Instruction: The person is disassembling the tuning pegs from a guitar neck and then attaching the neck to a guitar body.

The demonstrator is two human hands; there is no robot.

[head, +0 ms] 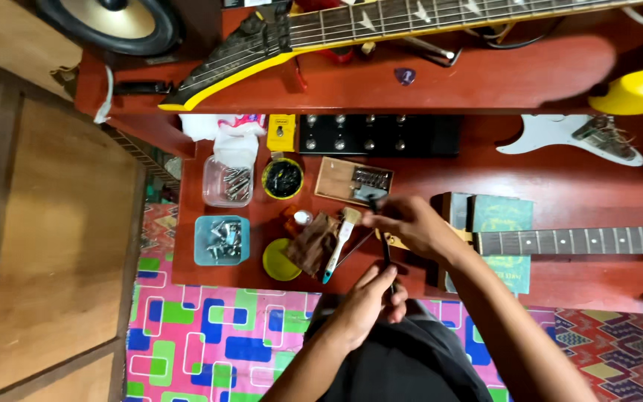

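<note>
A thin dark tool [386,253] stands nearly upright between both hands, gripped low by the left hand [372,296] and pinched at its top by the right hand [403,223], seemingly to steady it. The guitar neck [574,240] lies just right; brush [341,234] and rag [314,242] sit left, within reach.
</note>
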